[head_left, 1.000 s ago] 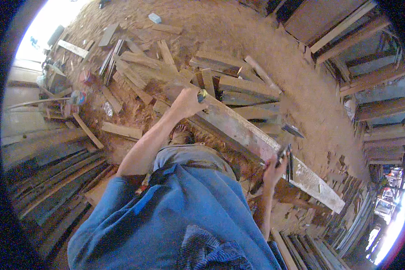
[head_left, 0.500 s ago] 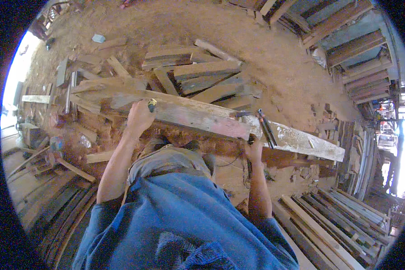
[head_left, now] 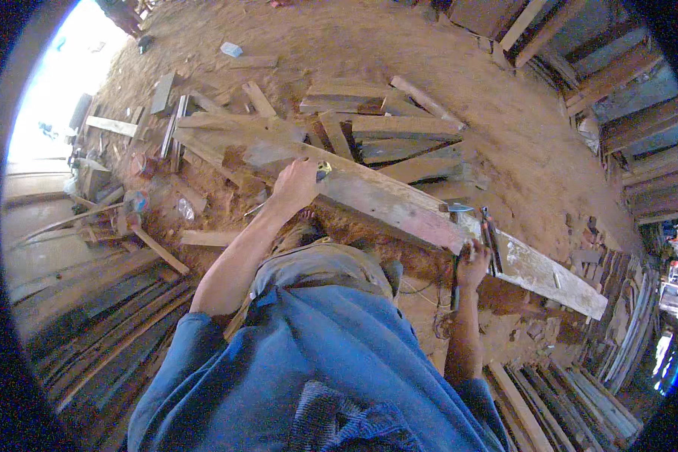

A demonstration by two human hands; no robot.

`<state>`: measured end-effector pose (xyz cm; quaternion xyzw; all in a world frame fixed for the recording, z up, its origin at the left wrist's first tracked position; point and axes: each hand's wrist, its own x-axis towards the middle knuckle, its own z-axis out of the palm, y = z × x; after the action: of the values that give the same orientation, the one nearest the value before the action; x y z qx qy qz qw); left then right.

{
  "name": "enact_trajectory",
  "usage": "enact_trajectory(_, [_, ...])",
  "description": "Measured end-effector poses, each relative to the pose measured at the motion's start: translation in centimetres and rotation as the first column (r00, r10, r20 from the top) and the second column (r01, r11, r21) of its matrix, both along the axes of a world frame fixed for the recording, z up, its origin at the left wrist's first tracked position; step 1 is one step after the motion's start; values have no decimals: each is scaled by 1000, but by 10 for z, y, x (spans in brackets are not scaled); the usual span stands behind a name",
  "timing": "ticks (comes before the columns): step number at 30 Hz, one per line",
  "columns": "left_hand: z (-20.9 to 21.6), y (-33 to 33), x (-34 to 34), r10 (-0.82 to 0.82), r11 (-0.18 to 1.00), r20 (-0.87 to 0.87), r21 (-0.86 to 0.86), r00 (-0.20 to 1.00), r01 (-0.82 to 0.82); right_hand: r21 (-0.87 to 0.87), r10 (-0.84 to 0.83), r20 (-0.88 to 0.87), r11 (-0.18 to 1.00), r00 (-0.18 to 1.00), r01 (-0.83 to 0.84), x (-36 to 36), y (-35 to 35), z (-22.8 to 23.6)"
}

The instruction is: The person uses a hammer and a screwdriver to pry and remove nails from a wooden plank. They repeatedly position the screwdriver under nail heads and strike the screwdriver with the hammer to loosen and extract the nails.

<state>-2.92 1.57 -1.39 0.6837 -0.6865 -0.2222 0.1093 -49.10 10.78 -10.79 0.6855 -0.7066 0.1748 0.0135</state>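
The long plank [head_left: 399, 215] is running from the far-left middle, beside the loose wood pieces [head_left: 403, 126], down toward the near right, and both hands are working along it. Its supports are mostly hiding from this view, so it could be resting unevenly; pressing hard near one end might make it rock or slide. The slim dark tool [head_left: 493, 241] is lying across the plank just beside the right hand, and a knock or a tilt could be sending it off the near edge. The yellow-and-black tape measure [head_left: 323, 171] might be slipping out of place if the left hand loosens.

The left hand [head_left: 297, 184] is curling its grip at the plank's upper face, fingers bending inward, and seems to be pinching the tape measure at its fingertips. The right hand [head_left: 472, 267] is closing its grip around the handle of a hammer-like tool [head_left: 459, 209], whose head is lying over the plank; its knuckles are sitting at the plank's near edge.
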Motion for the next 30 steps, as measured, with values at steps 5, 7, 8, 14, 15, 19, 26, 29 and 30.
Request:
enact_trajectory(5, [13,-12,11,163,979,-68,-110,984,-170,34,-245,251,969,937,244,-37,-8,14])
enact_trajectory(7, [24,-19,24,327,896,-154,-262,932,-357,59,-366,3,929,931,365,-52,-9,13])
enact_trajectory(8, [27,-18,27,308,916,-176,-211,935,-341,108,-340,24,936,940,335,-59,-9,12])
enact_trajectory(14, [14,7,21,89,974,-239,-181,967,-134,451,-374,73,839,925,304,-69,-10,21])
enact_trajectory(15, [9,8,18,108,986,-218,-104,970,-133,430,-348,95,859,933,277,-68,-10,25])
enact_trajectory(19, [0,4,18,158,985,-148,-43,976,-166,426,-318,161,876,934,224,-65,-6,33])
enact_trajectory(26, [16,-2,38,359,927,-211,-38,909,-374,311,-507,641,858,577,408,-81,13,24])
enact_trajectory(29, [11,4,32,167,986,-133,8,977,-168,196,-439,817,821,375,536,-69,22,47])
enact_trajectory(30, [9,3,31,156,985,-166,-42,974,-165,168,-432,835,790,340,590,-62,24,61])
